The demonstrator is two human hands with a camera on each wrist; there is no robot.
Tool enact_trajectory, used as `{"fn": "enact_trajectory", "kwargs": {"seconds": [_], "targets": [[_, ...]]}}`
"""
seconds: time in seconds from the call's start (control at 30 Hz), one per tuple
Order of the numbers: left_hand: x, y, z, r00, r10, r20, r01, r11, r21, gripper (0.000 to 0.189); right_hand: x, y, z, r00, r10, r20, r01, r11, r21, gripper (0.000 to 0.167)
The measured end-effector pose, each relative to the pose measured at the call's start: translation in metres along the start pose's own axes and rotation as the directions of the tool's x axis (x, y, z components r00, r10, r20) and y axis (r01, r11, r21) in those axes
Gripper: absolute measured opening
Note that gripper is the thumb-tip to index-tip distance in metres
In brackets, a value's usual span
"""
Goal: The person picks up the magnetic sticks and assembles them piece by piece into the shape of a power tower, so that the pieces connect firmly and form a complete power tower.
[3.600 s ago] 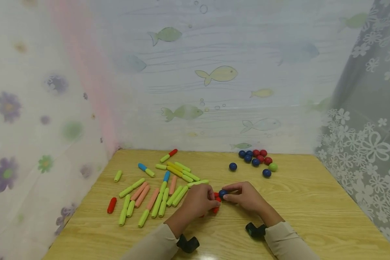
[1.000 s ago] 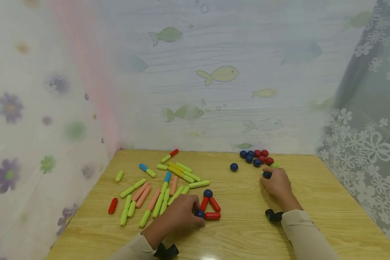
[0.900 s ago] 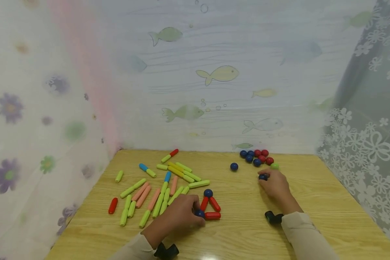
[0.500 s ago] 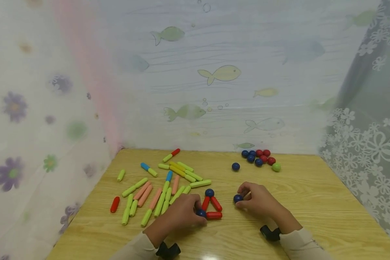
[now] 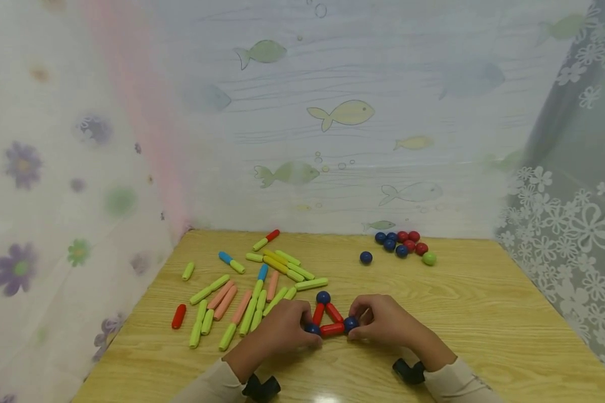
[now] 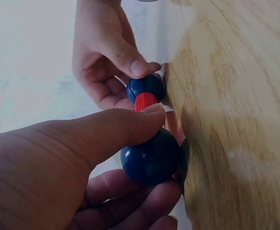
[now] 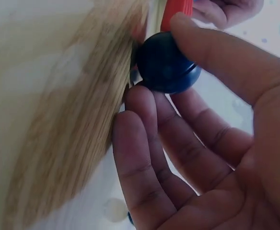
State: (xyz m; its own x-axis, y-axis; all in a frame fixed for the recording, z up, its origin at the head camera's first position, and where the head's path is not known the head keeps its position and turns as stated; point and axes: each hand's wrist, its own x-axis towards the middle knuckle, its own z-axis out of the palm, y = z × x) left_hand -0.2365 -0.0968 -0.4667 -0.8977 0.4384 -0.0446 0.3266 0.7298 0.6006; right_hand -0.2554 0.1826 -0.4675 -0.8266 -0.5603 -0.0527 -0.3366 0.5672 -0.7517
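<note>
A small triangle of three red rods, with a dark blue ball at each corner, lies on the wooden table. My left hand (image 5: pixel 284 324) pinches the left corner ball (image 6: pixel 151 157) between thumb and fingers. The right corner ball (image 7: pixel 166 62) is pinched by my right hand (image 5: pixel 383 322). Between these two balls runs the front red rod (image 5: pixel 332 329), its ends right at both. The other two red rods (image 5: pixel 319 313) slant up to the far blue ball (image 5: pixel 323 297), which no hand touches.
Many lime, salmon, yellow and blue rods (image 5: pixel 225 303) lie across the table's left half, with a loose red rod (image 5: pixel 178 316) at far left. Blue and red balls (image 5: pixel 401 251) cluster at the back right, beside a green ball (image 5: pixel 429 258). A patterned curtain (image 5: pixel 333 168) stands behind.
My right hand took a blue ball from near the green one and carried it left and nearer to the triangle's right corner. My left hand stayed on its ball over the last second.
</note>
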Motion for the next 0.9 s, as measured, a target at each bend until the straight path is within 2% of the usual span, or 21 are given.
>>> {"fn": "enact_trajectory", "kwargs": {"seconds": [0.1,0.2,0.3,0.4,0.6,0.77,0.9], "targets": [[0.0,0.0,0.0,1.0,0.003,0.011,-0.002,1.0,-0.016,0.037,0.002,0.001,0.0,0.999,0.039,0.002,-0.039,0.997,0.068,0.027],[0.0,-0.001,0.001,0.999,0.01,0.039,-0.007,0.998,-0.067,0.034,0.005,0.0,0.004,0.992,0.116,-0.042,-0.111,0.986,0.123,0.028],[0.001,-0.001,0.003,0.997,0.033,0.068,-0.025,0.993,-0.116,0.031,0.009,-0.005,0.011,0.979,0.18,-0.1,-0.17,0.98,0.102,0.03],[0.002,0.0,0.003,0.995,0.063,0.076,-0.053,0.99,-0.128,0.03,0.011,-0.01,0.017,0.968,0.214,-0.128,-0.209,0.977,0.051,0.026],[0.001,0.003,0.003,0.995,0.077,0.067,-0.069,0.991,-0.111,0.031,0.011,-0.015,0.019,0.946,0.282,-0.159,-0.271,0.959,0.084,0.02],[0.0,0.004,0.003,0.995,0.07,0.065,-0.062,0.992,-0.108,0.031,0.01,-0.014,0.018,0.949,0.28,-0.142,-0.268,0.958,0.101,0.021],[-0.001,0.005,0.004,0.997,0.052,0.054,-0.047,0.994,-0.099,0.032,0.01,-0.011,0.014,0.968,0.231,-0.094,-0.218,0.967,0.129,0.025]]}}
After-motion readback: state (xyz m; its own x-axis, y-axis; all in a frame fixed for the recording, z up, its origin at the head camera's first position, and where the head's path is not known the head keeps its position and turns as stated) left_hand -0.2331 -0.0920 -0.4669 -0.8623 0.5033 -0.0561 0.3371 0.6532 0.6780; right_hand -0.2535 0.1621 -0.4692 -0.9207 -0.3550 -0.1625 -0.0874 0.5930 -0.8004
